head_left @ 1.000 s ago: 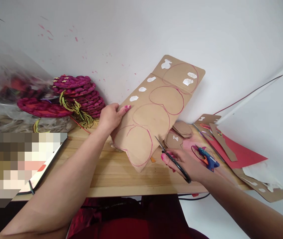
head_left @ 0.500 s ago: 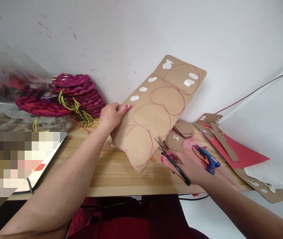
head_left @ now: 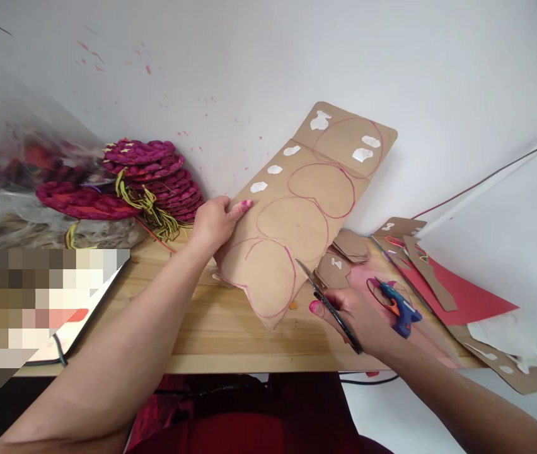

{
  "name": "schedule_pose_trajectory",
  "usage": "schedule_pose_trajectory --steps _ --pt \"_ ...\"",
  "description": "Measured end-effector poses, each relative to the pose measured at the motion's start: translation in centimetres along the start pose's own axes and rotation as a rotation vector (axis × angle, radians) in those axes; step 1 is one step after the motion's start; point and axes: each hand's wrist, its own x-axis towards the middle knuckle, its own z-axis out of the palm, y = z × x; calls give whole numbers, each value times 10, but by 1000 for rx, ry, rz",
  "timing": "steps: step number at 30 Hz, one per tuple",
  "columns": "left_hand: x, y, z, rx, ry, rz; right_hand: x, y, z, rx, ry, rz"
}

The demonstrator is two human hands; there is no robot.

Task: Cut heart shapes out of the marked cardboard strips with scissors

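Observation:
My left hand (head_left: 214, 222) grips the left edge of a long brown cardboard sheet (head_left: 304, 208) marked with several pink circles and white patches. The sheet is tilted up off the wooden table (head_left: 230, 334), its far end against the white wall. My right hand (head_left: 358, 315) is closed on black-handled scissors (head_left: 328, 304). Their blades touch the sheet's lower right edge, beside the lowest drawn circle.
Woven magenta mats (head_left: 155, 180) with yellow cords pile at the back left beside a clear plastic bag (head_left: 17, 151). A blue glue gun (head_left: 398, 307), cut cardboard pieces (head_left: 344, 255), red paper (head_left: 462, 293) and cardboard strips (head_left: 514, 372) lie at the right.
The scissors have shifted slightly toward the sheet's lower right edge. My left hand keeps its hold on the cardboard.

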Motion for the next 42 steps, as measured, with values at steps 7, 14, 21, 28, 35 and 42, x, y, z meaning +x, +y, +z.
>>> schedule_pose_trajectory --steps 7,14,21,28,35,42 --pt "-6 8 1 20 -67 2 -3 -18 -3 -66 12 -44" --pt "-8 10 0 30 -39 -13 1 -16 -5 -15 -9 -57" --pt "-6 9 -2 31 -29 -3 5 -15 2 64 0 18" --pt "-7 9 -1 56 -29 -3 3 -24 -5 32 -38 104" --pt "-5 7 1 42 -80 -9 3 -14 -2 88 -47 -29" --pt "-13 14 6 52 -89 26 -5 -25 -5 140 -49 -31"
